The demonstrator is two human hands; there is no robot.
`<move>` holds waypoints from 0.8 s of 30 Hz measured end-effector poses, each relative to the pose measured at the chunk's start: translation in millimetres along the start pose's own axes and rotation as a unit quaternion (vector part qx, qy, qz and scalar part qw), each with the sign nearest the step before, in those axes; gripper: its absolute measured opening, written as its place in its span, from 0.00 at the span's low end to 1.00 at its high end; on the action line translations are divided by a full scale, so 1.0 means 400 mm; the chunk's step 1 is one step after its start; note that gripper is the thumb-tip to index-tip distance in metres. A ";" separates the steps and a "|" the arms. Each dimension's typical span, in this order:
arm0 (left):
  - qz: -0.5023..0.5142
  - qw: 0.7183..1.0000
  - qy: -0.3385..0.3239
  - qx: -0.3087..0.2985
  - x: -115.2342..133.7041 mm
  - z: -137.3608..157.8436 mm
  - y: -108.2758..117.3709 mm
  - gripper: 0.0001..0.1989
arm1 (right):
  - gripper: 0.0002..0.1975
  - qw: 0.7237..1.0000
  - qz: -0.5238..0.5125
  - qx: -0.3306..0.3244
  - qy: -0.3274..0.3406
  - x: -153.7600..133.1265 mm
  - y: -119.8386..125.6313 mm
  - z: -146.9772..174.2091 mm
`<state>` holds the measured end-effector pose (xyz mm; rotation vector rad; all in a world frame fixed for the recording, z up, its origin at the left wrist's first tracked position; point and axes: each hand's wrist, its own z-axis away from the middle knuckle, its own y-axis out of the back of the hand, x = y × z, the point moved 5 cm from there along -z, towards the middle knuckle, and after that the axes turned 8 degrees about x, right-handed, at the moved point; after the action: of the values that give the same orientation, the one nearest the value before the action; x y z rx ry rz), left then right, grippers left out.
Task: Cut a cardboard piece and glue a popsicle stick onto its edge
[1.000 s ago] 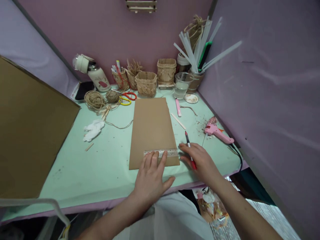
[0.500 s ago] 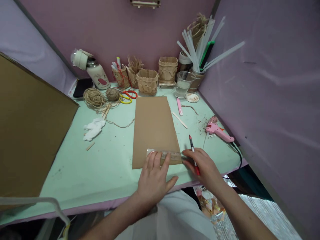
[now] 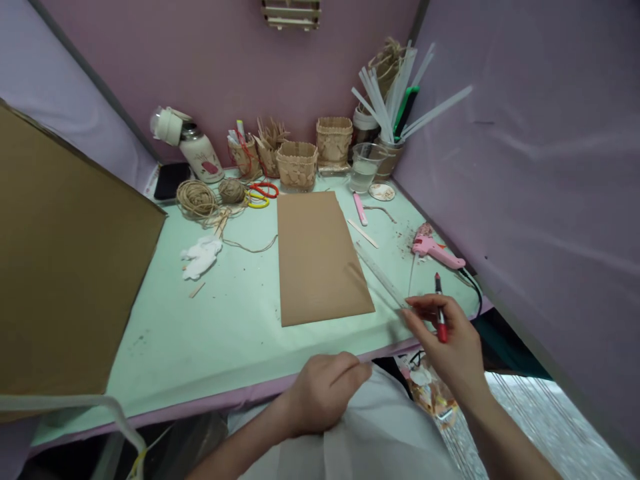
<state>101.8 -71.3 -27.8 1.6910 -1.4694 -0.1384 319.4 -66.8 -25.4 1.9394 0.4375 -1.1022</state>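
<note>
A plain brown cardboard sheet (image 3: 320, 260) lies flat in the middle of the table. My right hand (image 3: 450, 333) is to the right of it, pinching the end of a clear ruler (image 3: 383, 275) between thumb and fingertips. The ruler slants up and left toward the cardboard's right edge. Also tucked between the fingers of that hand is a red-tipped pen (image 3: 440, 310), tip upward. Below the table's front edge, over my lap, my left hand (image 3: 333, 390) is curled into a fist, and nothing shows in it.
A pink glue gun (image 3: 437, 253) lies at the right, with a pink cutter (image 3: 359, 209) and wooden stick (image 3: 363, 233) nearby. Twine (image 3: 197, 200), scissors (image 3: 260, 193), baskets (image 3: 297, 167) and a water cup (image 3: 364, 170) line the back. A large cardboard panel (image 3: 75, 267) stands left.
My left hand has left the ruler and cardboard, drawn back to my lap and closed. My right hand has moved right, taking the ruler off the cardboard. The sheet sits slightly rotated.
</note>
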 end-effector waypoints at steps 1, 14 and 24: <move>0.001 1.000 0.000 0.003 0.001 0.005 0.003 0.15 | 0.13 1.000 -0.019 0.007 -0.016 -0.001 0.002 0.001; -0.014 0.967 0.201 0.158 -0.072 0.029 0.091 0.16 | 0.09 0.995 -0.046 -0.091 0.010 -0.050 -0.073 0.115; -0.136 0.965 0.146 0.172 -0.111 0.029 0.169 0.11 | 0.07 0.930 0.022 -0.255 0.263 -0.078 -0.069 0.066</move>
<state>30.7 -34.9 -10.0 2.0888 -1.0806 0.2240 270.4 -68.8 -20.3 1.7325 0.8699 -0.3589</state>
